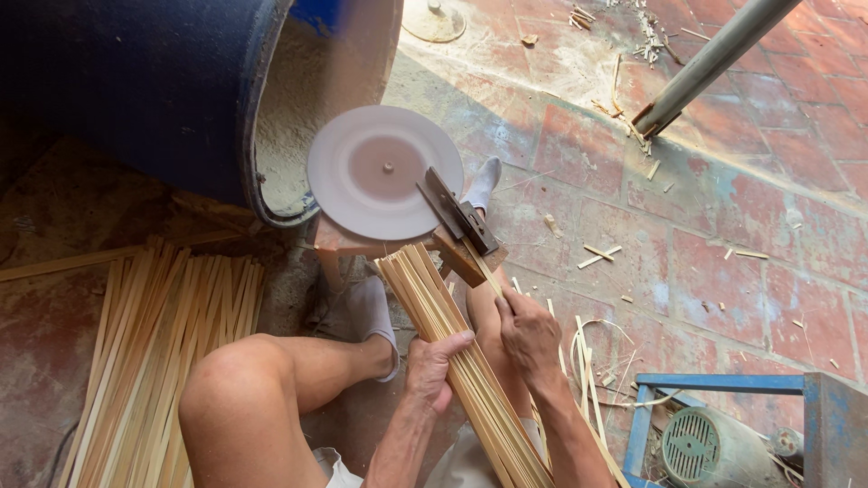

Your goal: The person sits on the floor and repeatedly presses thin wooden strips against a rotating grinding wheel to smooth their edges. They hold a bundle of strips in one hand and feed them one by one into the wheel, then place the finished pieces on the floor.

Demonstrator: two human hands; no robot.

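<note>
My left hand [432, 369] grips the bundle of strips [461, 361]; my right hand [527, 333] pinches one strip [485, 271] at the blade [459, 215]. I judge most of that bundle is unfed, with a big pile [158, 343] lying far left of my fingers.

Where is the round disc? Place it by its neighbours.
In the head view, the pale round disc sits upper centre, beside the blue drum and just above the strip bundle.

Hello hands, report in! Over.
Left hand grips bundle of pale bamboo strips. Right hand pinches one thin strip at the metal blade. Nothing blocking.
</note>
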